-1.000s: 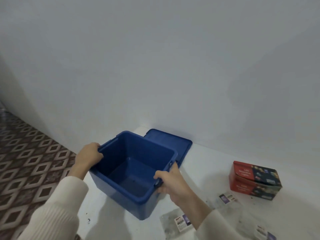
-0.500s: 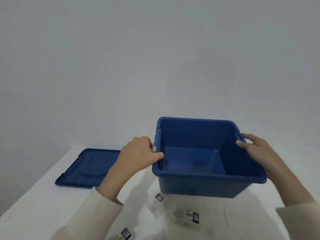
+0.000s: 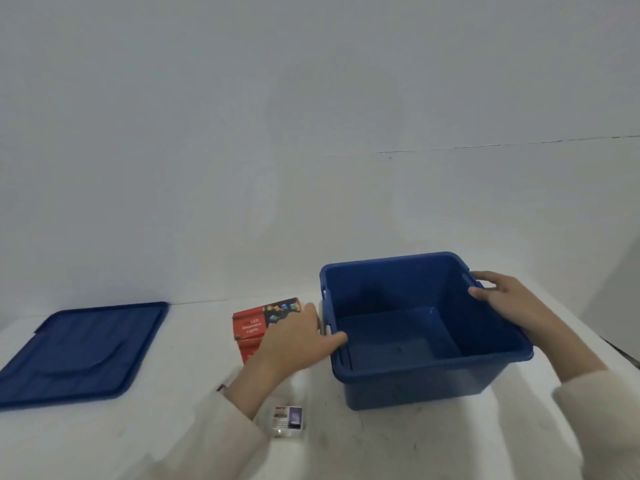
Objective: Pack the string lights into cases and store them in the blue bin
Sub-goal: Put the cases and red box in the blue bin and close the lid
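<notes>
White table (image 3: 173, 438). Blue bin (image 3: 415, 386) at right, open; I can't tell if it is resting or lifted. Blue lid (image 3: 79, 351) lies flat, far left. Left hand (image 3: 294, 344) and right hand (image 3: 502, 299) grip opposite rims, fingers curled. Red lights box (image 3: 249, 327) is partly behind the left hand, labelled packet (image 3: 289, 417) by the sleeve.

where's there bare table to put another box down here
Bare table lies between the blue lid and the red light box, and along the near edge before the blue bin. Crowded between box and bin: left hand and a small packet there.
</notes>
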A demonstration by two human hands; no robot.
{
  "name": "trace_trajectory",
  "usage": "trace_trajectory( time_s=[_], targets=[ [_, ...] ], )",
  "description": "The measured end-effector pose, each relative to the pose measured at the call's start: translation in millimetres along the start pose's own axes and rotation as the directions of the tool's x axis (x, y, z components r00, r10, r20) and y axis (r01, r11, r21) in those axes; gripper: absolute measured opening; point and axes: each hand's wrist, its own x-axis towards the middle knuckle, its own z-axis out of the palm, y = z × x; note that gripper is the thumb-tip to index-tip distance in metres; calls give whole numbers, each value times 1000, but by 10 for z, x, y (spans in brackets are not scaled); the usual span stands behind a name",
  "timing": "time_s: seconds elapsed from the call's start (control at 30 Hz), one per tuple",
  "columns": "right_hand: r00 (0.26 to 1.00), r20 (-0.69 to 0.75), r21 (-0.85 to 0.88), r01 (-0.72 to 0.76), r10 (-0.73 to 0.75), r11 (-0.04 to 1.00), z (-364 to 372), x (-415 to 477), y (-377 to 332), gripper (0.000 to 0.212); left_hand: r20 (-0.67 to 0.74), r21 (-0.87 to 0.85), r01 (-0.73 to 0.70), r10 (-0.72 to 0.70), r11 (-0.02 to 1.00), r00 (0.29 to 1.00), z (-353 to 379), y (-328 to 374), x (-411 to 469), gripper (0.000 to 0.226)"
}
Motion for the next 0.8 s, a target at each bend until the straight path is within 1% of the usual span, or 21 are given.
trace_trajectory(
  time_s=[0.07, 0.1, 0.13, 0.2, 0.23, 0.27, 0.3, 0.37, 0.4, 0.47, 0.5, 0.53, 0.57, 0.6, 0.63, 0.67, 0.7, 0.73, 0.77, 0.8],
  targets=[
    [1000, 3, 1, -5, 5, 1000, -13, 56, 71, 38, -80, -4, 41, -41, 999, 996, 4, -109, 188, 33],
    [1000, 4, -2, -2, 2, 1000, -21, 88, 105, 38, -118, 21, 61, -58, 998, 991, 3, -222, 322, 30],
    [1000, 7, -3, -1, 1, 1000, -26, 119, 137, 38, -103, 82, 83, -74, 993, 992, -11, -358, 455, 35],
    [1000, 25, 3, -2, 2, 1000, -21, 170, 207, 37, 66, 257, 132, -154, 957, 986, -25, -612, 639, 73],
    [999, 37, 8, -5, 5, 1000, -13, 194, 246, 38, 133, 347, 145, -202, 927, 970, -6, -711, 691, 86],
    [999, 45, 12, -5, 5, 1000, 1, 215, 287, 38, 150, 418, 152, -233, 896, 961, 24, -773, 715, 93],
    [999, 52, 13, -1, 0, 1000, 13, 229, 327, 39, 128, 450, 164, -244, 878, 961, 53, -810, 732, 94],
    [998, 53, 16, 16, -17, 1000, 38, 259, 399, 39, 16, 421, 225, -255, 879, 967, 39, -778, 729, 85],
    [998, 49, 17, 25, -26, 1000, 46, 272, 422, 40, -67, 389, 272, -267, 880, 961, -36, -690, 708, 80],
    [997, 56, 19, 47, -48, 999, 56, 293, 455, 44, -248, 315, 331, -259, 889, 933, -263, -455, 642, 77],
    [996, 64, 20, 62, -63, 998, 58, 301, 463, 46, -324, 258, 331, -241, 908, 915, -399, -281, 579, 79],
    [994, 71, 19, 79, -80, 997, 59, 310, 470, 47, -388, 182, 303, -215, 935, 896, -527, -74, 506, 81],
    [993, 76, 15, 94, -95, 995, 60, 317, 475, 47, -421, 91, 253, -193, 963, 886, -625, 142, 441, 83],
    [991, 81, 15, 105, -106, 994, 65, 320, 479, 47, -406, -12, 189, -177, 982, 897, -671, 343, 414, 84],
    [990, 84, 18, 112, -114, 993, 67, 317, 479, 46, -342, -138, 117, -158, 984, 926, -679, 547, 387, 85],
    [989, 87, 25, 117, -119, 993, 70, 314, 482, 46, -236, -264, 63, -128, 962, 963, -630, 732, 394, 86],
    [989, 87, 32, 120, -122, 992, 72, 309, 481, 46, -128, -344, 25, -74, 939, 989, -536, 875, 438, 87],
    [988, 85, 41, 123, -126, 992, 71, 304, 480, 46, -30, -363, 15, -28, 932, 999, -372, 993, 504, 84],
    [988, 80, 47, 127, -131, 991, 69, 300, 480, 47, 48, -344, 18, -2, 939, 999, -158, 1093, 585, 78],
    [987, 76, 51, 135, -138, 990, 68, 301, 481, 47, 106, -281, 45, -16, 959, 994, 90, 1194, 656, 71]
  ],
)
